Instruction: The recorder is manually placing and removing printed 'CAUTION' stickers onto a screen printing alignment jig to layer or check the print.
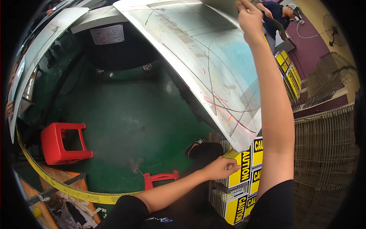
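Reaching up high, the right hand (249,17) grips the top edge of a big grey metal sheet (206,65) that tilts over the green floor (126,114). Down low, the left hand (221,168) pinches the corner of a yellow sign (240,173), the top one of a stack standing just under the sheet's bottom edge. A red stool (63,143) stands on the floor to the left, well apart from both hands. Wire racks (324,152) are on the right

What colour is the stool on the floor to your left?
Red: the stool stands on the green floor, clearest in the head view.
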A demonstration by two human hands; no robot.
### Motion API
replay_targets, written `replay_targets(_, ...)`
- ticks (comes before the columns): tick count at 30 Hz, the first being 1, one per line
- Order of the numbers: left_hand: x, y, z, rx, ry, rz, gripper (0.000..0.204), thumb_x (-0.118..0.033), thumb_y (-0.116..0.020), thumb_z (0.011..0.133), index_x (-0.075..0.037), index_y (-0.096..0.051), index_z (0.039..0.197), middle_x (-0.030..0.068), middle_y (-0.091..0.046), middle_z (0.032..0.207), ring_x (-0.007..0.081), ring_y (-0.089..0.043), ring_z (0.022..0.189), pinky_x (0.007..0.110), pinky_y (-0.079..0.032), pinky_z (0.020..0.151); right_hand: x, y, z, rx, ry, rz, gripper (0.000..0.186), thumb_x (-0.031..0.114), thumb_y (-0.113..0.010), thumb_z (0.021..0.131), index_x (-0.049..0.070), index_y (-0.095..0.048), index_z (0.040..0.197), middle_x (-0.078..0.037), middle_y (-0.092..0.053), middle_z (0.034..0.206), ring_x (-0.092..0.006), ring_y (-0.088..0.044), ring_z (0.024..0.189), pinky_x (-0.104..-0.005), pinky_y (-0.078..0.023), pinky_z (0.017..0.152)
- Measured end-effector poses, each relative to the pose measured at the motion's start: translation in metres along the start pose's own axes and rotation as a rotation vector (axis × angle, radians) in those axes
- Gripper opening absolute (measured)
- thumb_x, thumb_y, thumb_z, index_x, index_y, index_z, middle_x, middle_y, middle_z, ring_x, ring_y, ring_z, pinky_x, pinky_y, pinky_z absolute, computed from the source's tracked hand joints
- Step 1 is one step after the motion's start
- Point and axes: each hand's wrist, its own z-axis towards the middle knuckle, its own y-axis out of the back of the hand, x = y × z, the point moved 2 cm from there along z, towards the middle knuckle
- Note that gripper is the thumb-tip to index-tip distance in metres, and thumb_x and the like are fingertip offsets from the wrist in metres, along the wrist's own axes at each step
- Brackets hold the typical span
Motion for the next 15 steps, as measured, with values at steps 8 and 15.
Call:
replay_targets(8, 0.002, 0.0, -0.008, -0.031, -0.045, 0.045, 0.018, -0.02, -0.064, 0.093, -0.004, -0.069, 0.101, 0.0045, -0.067, 0.071, 0.0054, -0.057, 0.059, 0.024, -0.045, 0.054, 0.05, 0.141, -0.125, 0.028, 0.073, -0.204, 0.028, 0.002, -0.051, 0.098, 0.008, -0.068, 0.12, -0.001, -0.059, 0.087, -0.0087, -0.046, 0.069, -0.0215, -0.039, 0.066)
replay_targets(15, -0.026, -0.037, -0.02, -0.04, -0.219, -0.402, 0.071, -0.032, -0.066, 0.093, -0.006, -0.031, 0.149, 0.0179, -0.057, 0.125, 0.0232, -0.067, 0.098, 0.031, -0.056, 0.077, 0.114, 0.256, -0.376, -0.132, -0.157, -0.506, 0.035, -0.014, -0.05, 0.088, 0.002, -0.069, 0.112, -0.01, -0.059, 0.102, -0.0195, -0.056, 0.088, -0.0268, -0.045, 0.072)
